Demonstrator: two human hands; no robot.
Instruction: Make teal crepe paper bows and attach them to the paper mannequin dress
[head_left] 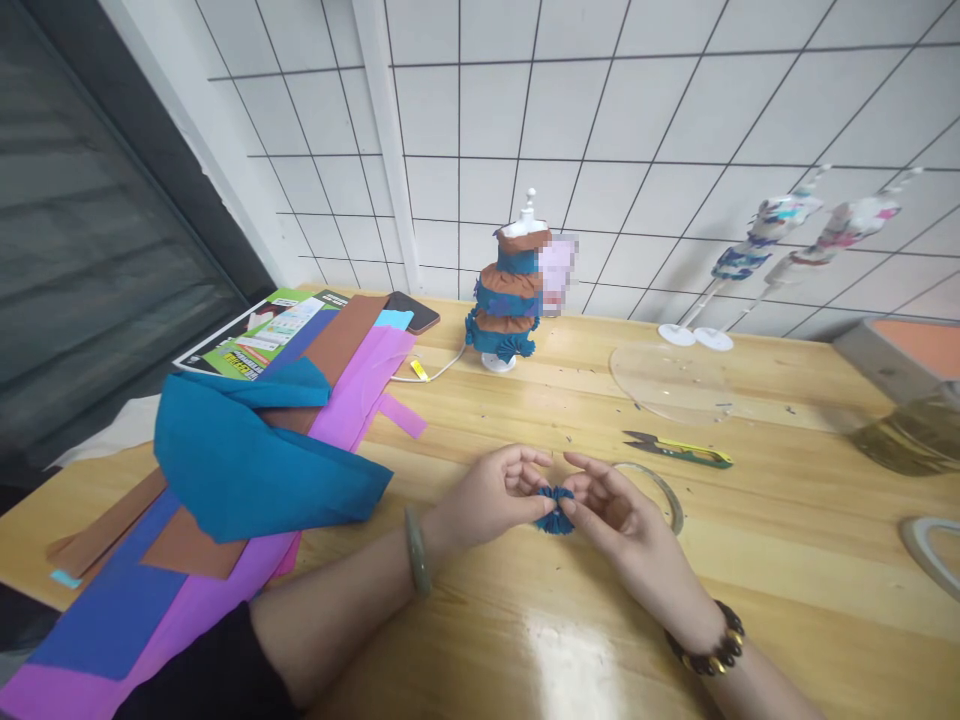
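A small dark-blue pleated paper rosette [556, 518] is pinched between my two hands above the wooden table. My left hand [491, 497] grips its left side with thumb and fingers. On the other side, my right hand [619, 510] has thumb and fingertips closed on the rosette's right side. A roll of tape [676, 505] lies partly hidden behind my right hand. Farther back stands a small white dress form [517, 285] wrapped in brown and teal ruffled paper. Thread snips [679, 450] with yellow-green handles rest to the right.
Teal crepe paper [240, 470] and several coloured sheets are heaped at the left, near a dark phone [412, 312]. Two more dress forms [772, 225] lean by the tiled wall. A clear disc [671, 382], a grey box [892, 365] and another tape roll [930, 550] occupy the right.
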